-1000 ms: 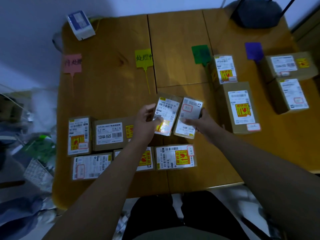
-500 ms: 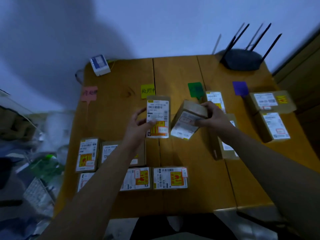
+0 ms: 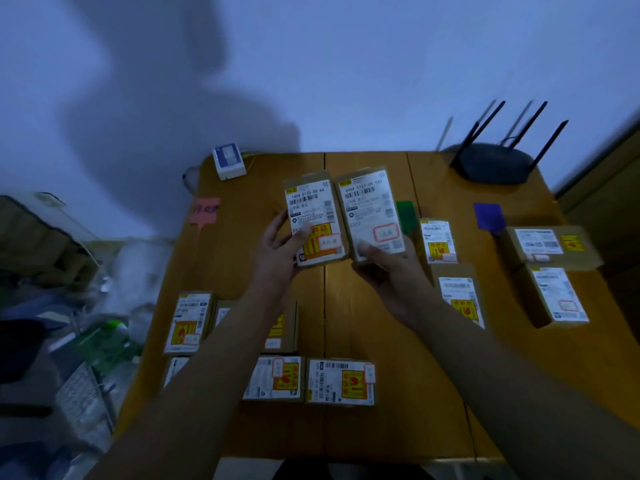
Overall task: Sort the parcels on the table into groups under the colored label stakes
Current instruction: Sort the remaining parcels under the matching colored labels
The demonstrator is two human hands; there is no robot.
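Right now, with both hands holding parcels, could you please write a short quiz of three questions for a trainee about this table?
1. True or false: the left hand holds a brown cardboard parcel bearing a yellow sticker.
2. Which stake stands nearest the black router: A pink, B green, C purple?
3. How many parcels does the right hand hold?

Key: 1 true; 2 C; 3 one.
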